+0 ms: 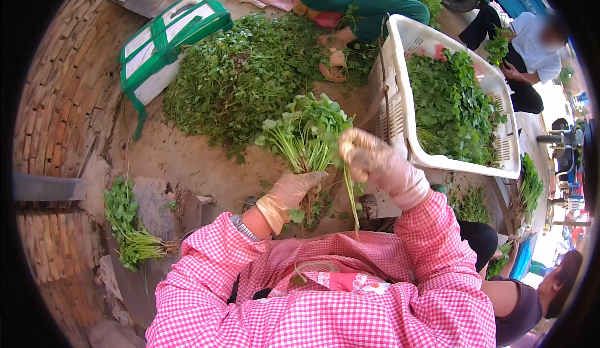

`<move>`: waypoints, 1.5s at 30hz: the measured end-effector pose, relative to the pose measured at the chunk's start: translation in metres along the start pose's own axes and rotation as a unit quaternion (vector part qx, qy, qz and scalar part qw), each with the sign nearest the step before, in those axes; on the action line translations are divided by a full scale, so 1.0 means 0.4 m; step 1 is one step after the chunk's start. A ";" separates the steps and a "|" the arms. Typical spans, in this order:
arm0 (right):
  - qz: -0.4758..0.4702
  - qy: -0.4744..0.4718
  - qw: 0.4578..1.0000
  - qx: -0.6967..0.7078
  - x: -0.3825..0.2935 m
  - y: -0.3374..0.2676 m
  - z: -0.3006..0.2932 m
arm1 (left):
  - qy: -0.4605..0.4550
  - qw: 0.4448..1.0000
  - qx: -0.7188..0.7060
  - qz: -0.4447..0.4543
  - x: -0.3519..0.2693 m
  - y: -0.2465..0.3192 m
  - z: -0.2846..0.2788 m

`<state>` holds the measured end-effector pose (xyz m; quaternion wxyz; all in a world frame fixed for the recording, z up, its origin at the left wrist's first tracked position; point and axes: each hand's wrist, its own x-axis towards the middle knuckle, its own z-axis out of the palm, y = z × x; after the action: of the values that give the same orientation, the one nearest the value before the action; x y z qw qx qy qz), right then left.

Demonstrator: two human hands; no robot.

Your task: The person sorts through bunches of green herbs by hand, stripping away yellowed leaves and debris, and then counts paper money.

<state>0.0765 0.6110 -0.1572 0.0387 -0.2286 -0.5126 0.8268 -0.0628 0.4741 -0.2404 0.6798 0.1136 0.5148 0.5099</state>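
My left hand (288,197), in a thin pale glove, grips a bunch of leafy green herbs (302,135), probably coriander, around the root end. The leaves point away from me, and brown roots (309,207) hang below the fist. To the right of the bunch, my right hand (375,163), gloved too, pinches a thin sprig (349,198) whose pale stems dangle toward my lap. That hand is slightly blurred. Beyond both hands, a large heap of loose herbs (248,76) lies on the ground.
A white plastic crate (422,153) of herbs stands right of the heap. A green-taped white box (168,38) is at left, near a brick wall (51,113). Another bunch (140,245) lies left of me. Several people sit around, one in green trousers (356,3).
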 end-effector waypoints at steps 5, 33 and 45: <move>-0.025 0.133 0.989 0.061 0.046 0.018 -0.039 | -0.071 0.995 -0.062 0.039 -0.007 0.003 0.003; -0.062 0.226 0.821 -0.520 0.045 0.028 0.093 | 0.022 0.981 0.128 0.145 -0.010 -0.005 0.017; 0.143 -0.399 0.899 -0.112 -0.019 0.030 0.141 | 0.048 0.984 0.162 0.055 0.015 -0.022 -0.016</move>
<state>0.0618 0.5563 -0.1439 -0.3131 0.0465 -0.5359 0.7827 -0.0633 0.4725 -0.2529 0.5982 0.2258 0.6155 0.4608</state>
